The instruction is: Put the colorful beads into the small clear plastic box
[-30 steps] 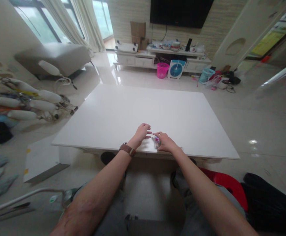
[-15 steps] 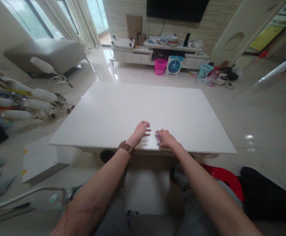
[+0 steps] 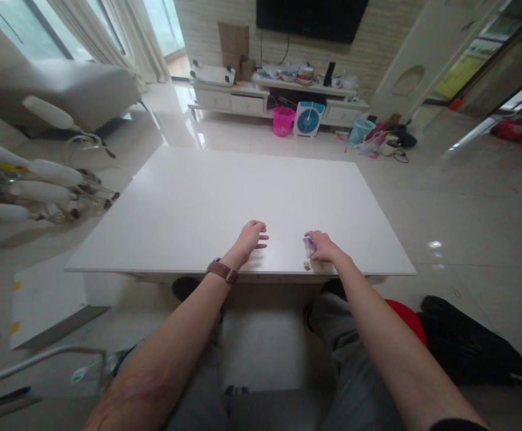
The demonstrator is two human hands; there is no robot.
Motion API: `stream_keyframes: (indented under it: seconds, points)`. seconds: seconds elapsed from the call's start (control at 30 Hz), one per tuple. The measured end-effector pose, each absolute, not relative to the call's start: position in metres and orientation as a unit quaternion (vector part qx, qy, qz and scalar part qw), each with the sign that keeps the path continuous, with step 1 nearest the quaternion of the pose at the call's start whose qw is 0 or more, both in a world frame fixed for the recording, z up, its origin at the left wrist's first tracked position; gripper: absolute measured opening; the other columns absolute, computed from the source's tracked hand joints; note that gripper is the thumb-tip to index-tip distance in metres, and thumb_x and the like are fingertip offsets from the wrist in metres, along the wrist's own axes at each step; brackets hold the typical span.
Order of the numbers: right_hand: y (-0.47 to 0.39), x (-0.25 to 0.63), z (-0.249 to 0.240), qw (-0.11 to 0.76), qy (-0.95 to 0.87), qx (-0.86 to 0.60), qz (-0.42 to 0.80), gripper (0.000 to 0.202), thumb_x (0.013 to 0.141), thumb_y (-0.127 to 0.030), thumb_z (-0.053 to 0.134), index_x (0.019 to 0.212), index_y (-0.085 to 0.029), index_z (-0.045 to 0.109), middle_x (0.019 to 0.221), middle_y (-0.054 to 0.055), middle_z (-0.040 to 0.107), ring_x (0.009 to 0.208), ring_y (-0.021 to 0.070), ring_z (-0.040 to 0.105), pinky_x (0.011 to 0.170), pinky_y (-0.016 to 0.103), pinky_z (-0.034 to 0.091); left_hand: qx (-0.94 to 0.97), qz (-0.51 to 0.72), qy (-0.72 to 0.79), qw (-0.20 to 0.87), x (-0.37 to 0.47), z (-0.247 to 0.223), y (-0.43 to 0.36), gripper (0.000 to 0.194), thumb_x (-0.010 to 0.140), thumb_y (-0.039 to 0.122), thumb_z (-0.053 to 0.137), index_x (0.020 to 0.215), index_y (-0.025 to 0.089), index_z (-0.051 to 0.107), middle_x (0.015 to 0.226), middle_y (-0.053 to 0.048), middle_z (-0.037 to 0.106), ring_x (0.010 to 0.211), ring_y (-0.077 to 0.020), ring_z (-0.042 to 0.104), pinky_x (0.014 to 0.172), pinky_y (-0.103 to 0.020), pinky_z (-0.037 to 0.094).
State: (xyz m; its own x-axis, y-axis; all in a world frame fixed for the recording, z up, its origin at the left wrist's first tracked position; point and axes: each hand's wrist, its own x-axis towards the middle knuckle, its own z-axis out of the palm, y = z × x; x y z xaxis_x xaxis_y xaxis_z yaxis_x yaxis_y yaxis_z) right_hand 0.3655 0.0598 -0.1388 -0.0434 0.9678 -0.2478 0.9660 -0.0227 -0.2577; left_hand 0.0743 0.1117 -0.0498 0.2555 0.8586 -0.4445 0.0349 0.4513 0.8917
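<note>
My right hand [image 3: 325,246] is closed around a small clear plastic container [image 3: 310,245] with pink and purple colour in it, near the front edge of the white table [image 3: 225,191]. Just below it, a tiny yellow and dark piece [image 3: 306,266] lies on the tabletop by the edge; its kind is too small to make out. My left hand [image 3: 251,237], with a brown-strapped watch [image 3: 222,270] on the wrist, is over the table to the left. Its fingers are apart and hold nothing.
A white TV cabinet [image 3: 248,104] stands across the room, with a pink basket [image 3: 283,121] and a blue fan [image 3: 308,118] before it. White padded equipment [image 3: 45,182] is at the left. Below the right arm are a red stool [image 3: 407,317] and a black bag [image 3: 467,341].
My right hand has moved right along the table with the clear container. The tiny piece by the edge now shows. My left hand keeps its open pose. The view has shifted slightly.
</note>
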Motion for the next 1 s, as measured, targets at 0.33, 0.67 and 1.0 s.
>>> stream_keyframes:
  seconds: [0.33,0.67,1.0]
  points:
    - [0.065,0.388,-0.113,0.029,-0.679,-0.719,0.146,0.058,0.072,-0.016,0.072,0.129,-0.019,0.063,0.13,0.013,0.062,0.122,0.0298,0.053,0.103,0.041,0.041,0.429,0.309,0.526,0.666,0.074,-0.048,0.113,0.016,0.084,0.031,0.056,0.095,0.019,0.058,0.112,-0.012,0.063,0.087,-0.0205,0.066,0.066,-0.029,0.054]
    - [0.065,0.352,-0.108,-0.02,-0.661,-0.739,0.132,0.024,0.082,-0.011,0.06,0.098,-0.018,0.076,0.105,0.011,0.073,0.099,0.0229,0.064,0.084,0.03,0.046,0.438,0.306,0.521,0.666,0.075,-0.048,0.111,0.018,0.084,0.033,0.055,0.095,0.019,0.057,0.112,-0.012,0.063,0.087,-0.0204,0.066,0.064,-0.028,0.053]
    - [0.067,0.347,-0.114,-0.024,-0.656,-0.742,0.135,0.024,0.083,-0.009,0.061,0.102,-0.018,0.073,0.106,0.01,0.067,0.094,0.0195,0.062,0.08,0.026,0.044,0.445,0.299,0.517,0.667,0.075,-0.047,0.109,0.02,0.083,0.033,0.055,0.096,0.018,0.057,0.111,-0.01,0.062,0.086,-0.0192,0.066,0.064,-0.027,0.053]
